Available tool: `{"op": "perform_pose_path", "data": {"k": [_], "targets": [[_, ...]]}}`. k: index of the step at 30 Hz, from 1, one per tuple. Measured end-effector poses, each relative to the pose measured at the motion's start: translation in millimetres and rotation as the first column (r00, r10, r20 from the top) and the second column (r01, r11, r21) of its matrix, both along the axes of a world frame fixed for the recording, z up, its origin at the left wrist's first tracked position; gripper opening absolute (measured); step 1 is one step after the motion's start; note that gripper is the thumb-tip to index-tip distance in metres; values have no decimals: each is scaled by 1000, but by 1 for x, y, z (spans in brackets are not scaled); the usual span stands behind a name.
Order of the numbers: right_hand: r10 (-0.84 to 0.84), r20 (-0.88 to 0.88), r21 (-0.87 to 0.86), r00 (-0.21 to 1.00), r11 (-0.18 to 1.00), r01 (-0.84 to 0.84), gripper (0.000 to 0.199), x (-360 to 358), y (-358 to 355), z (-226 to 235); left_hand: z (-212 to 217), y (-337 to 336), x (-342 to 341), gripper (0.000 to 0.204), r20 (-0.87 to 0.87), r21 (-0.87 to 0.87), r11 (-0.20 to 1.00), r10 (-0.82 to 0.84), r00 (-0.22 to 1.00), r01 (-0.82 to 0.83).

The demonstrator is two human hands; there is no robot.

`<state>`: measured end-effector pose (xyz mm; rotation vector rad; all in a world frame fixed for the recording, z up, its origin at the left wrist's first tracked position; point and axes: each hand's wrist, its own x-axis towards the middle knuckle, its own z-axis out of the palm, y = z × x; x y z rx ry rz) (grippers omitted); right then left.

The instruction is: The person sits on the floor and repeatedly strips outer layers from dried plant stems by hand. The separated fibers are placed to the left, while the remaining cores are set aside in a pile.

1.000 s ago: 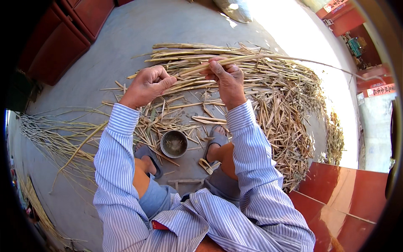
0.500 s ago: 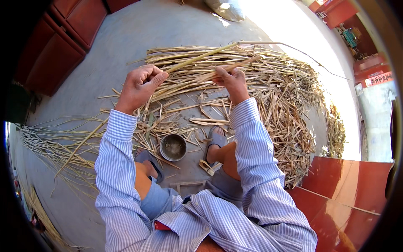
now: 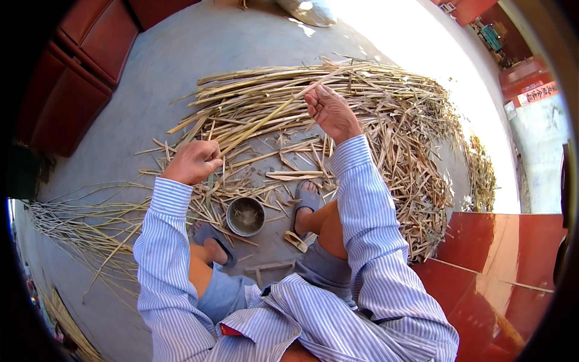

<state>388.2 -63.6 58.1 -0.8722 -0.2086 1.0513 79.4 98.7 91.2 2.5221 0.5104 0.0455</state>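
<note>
Both arms [image 3: 166, 247], in blue-and-white striped sleeves [image 3: 373, 211], extend forward; bare left hand [image 3: 193, 163] fisted, bare right hand [image 3: 333, 114] farther out, half-curled.

"What is hidden by the left fingers [image 3: 207, 149]?"

"The near end of the stalk [image 3: 259, 124] is covered, as are their tips."

"And below, to their right?"

"The contents of the bowl [image 3: 245, 231] cannot be made out."

"At the right fingers [image 3: 313, 104]?"

"Whether the pale strip [image 3: 329, 76] is joined to the stalk cannot be told."

"Far beyond them?"

"A sack [image 3: 310, 13] is cut off by the upper edge."
</note>
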Motion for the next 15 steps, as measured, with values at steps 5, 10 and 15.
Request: {"op": "perform_pose_path", "data": {"k": [5, 10, 15], "targets": [[46, 70, -35, 996, 998, -44, 16, -22, 7, 11, 9, -16, 16, 19, -8, -133, 990, 51, 999, -51], [135, 112, 17, 984, 990, -138, 19, -51, 16, 15, 6, -42, 46, 21, 302, -252, 955, 230, 925, -155], [172, 62, 50, 983, 983, -175, 21, -81, 23, 29, 8, -47, 59, 20, 372, -223, 941, 324, 870, -255]]}}
